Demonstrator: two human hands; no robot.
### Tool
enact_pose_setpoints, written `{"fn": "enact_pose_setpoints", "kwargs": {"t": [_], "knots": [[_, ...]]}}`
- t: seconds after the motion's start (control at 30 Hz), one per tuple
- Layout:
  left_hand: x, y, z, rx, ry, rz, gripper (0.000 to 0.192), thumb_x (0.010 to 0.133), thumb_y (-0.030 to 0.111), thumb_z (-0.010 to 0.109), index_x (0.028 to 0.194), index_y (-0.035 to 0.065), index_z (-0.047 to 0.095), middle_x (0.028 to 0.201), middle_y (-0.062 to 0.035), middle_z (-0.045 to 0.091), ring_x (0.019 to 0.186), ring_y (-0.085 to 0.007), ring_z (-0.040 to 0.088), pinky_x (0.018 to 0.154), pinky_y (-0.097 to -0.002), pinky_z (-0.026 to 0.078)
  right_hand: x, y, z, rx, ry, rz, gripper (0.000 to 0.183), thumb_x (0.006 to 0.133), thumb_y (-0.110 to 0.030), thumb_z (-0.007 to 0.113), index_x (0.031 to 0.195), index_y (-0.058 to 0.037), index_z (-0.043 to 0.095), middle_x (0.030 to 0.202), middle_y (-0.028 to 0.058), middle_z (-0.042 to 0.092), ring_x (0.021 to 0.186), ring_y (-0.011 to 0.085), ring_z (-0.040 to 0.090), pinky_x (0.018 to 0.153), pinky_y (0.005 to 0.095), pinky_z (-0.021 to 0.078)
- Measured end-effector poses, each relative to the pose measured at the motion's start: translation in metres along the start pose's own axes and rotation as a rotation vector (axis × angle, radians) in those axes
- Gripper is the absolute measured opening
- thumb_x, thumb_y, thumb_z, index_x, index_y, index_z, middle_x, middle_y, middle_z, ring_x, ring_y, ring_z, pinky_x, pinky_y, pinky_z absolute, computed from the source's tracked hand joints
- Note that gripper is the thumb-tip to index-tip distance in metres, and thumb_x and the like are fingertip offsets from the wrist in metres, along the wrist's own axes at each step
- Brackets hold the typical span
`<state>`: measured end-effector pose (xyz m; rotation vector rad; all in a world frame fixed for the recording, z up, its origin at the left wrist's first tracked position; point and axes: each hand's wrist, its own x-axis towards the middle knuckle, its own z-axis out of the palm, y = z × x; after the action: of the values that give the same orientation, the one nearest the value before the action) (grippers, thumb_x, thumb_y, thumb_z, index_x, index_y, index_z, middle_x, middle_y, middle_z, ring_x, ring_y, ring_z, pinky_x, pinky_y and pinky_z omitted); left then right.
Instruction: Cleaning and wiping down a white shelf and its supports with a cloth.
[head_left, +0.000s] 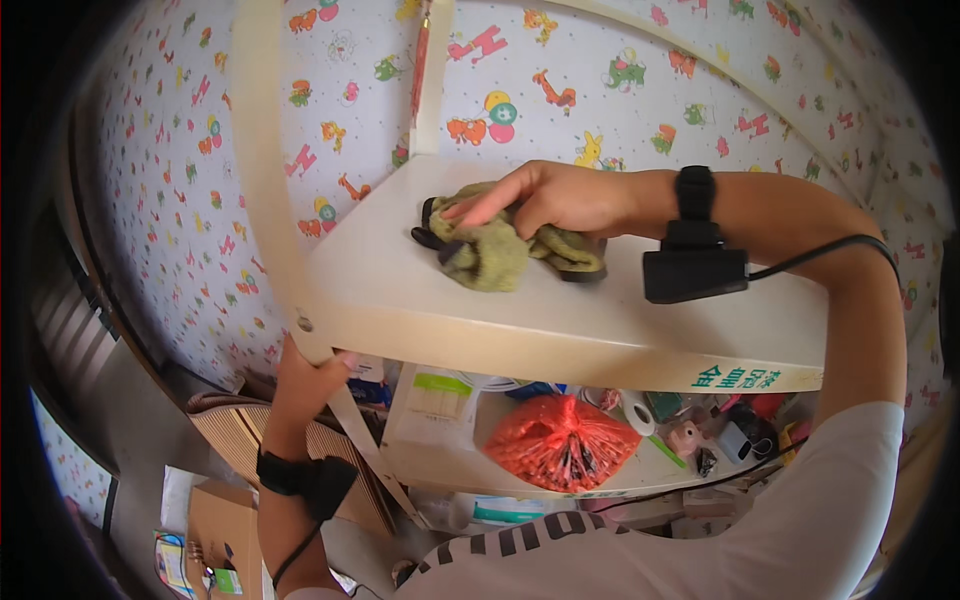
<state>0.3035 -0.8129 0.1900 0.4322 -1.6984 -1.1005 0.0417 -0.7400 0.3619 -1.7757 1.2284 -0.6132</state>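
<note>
My right hand (551, 201) presses down on a crumpled yellow-green cloth (491, 259) with dark trim, which lies on the white top shelf (645, 330) of a metal rack. The fingertips rest on the cloth; whether they grip it cannot be told. My left hand (315, 375) is wrapped around the rack's upright post (352, 420), just below the top shelf's left corner. Both wrists carry black strapped devices with cables.
On the shelf below stand a tied red plastic bag (566, 446), a roll of tape (638, 415) and several small items. A cardboard box (221, 525) and a rolled striped mat (240, 435) are at lower left. Patterned wallpaper (525, 75) covers the wall behind.
</note>
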Motion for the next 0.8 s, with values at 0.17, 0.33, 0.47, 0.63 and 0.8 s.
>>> {"fn": "enact_pose_setpoints", "kwargs": {"t": [0.17, 0.33, 0.47, 0.63, 0.8], "knots": [[0.001, -0.017, -0.017, 0.035, 0.078, -0.168, 0.021, 0.068, 0.011, 0.058, 0.086, 0.0006, 0.052, 0.073, -0.0031, 0.054, 0.063, -0.0100, 0.050, 0.059, -0.0244, 0.043, -0.051, 0.006, -0.001, -0.080, -0.029, -0.136, 0.046, 0.057, 0.018, 0.040, 0.092, -0.0013, 0.063, 0.115, 0.0122, 0.052, 0.115, 0.0196, 0.041, 0.098, 0.0284, 0.0279], [0.007, -0.010, -0.005, -0.079, 0.038, -0.145, 0.009, 0.069, 0.008, 0.048, 0.077, 0.0038, 0.047, 0.062, -0.0016, 0.045, 0.051, -0.0118, 0.043, 0.049, -0.0244, 0.038, -0.128, 0.024, -0.020, -0.156, 0.021, -0.129, 0.039, 0.061, 0.019, 0.043, 0.088, -0.0003, 0.064, 0.114, 0.0115, 0.053, 0.112, 0.0205, 0.044, 0.097, 0.0292, 0.0291], [0.005, -0.005, 0.000, -0.133, 0.057, -0.116, 0.010, 0.067, 0.004, 0.045, 0.076, 0.0045, 0.047, 0.060, -0.0010, 0.041, 0.051, -0.0119, 0.040, 0.047, -0.0241, 0.034, -0.193, 0.041, -0.036, -0.171, 0.058, -0.110, 0.039, 0.061, 0.019, 0.042, 0.088, -0.0008, 0.064, 0.114, 0.0130, 0.052, 0.111, 0.0223, 0.045, 0.096, 0.0298, 0.0311], [-0.001, 0.000, -0.005, -0.182, 0.024, -0.105, 0.015, 0.066, 0.004, 0.048, 0.082, 0.0025, 0.048, 0.063, -0.0028, 0.045, 0.055, -0.0133, 0.042, 0.051, -0.0252, 0.036, -0.311, 0.051, -0.050, -0.259, 0.269, 0.056, 0.037, 0.061, 0.018, 0.044, 0.085, -0.0020, 0.063, 0.111, 0.0157, 0.053, 0.107, 0.0246, 0.047, 0.093, 0.0310, 0.0337], [-0.004, 0.009, -0.002, -0.201, 0.078, -0.206, 0.022, 0.067, 0.003, 0.052, 0.089, 0.0020, 0.048, 0.067, -0.0029, 0.047, 0.056, -0.0127, 0.046, 0.050, -0.0247, 0.039, -0.435, 0.087, -0.067, -0.737, 0.793, 0.257, 0.026, 0.065, 0.013, 0.047, 0.086, 0.0001, 0.056, 0.102, 0.0121, 0.056, 0.093, 0.0197, 0.053, 0.084, 0.0278, 0.0407]]}}
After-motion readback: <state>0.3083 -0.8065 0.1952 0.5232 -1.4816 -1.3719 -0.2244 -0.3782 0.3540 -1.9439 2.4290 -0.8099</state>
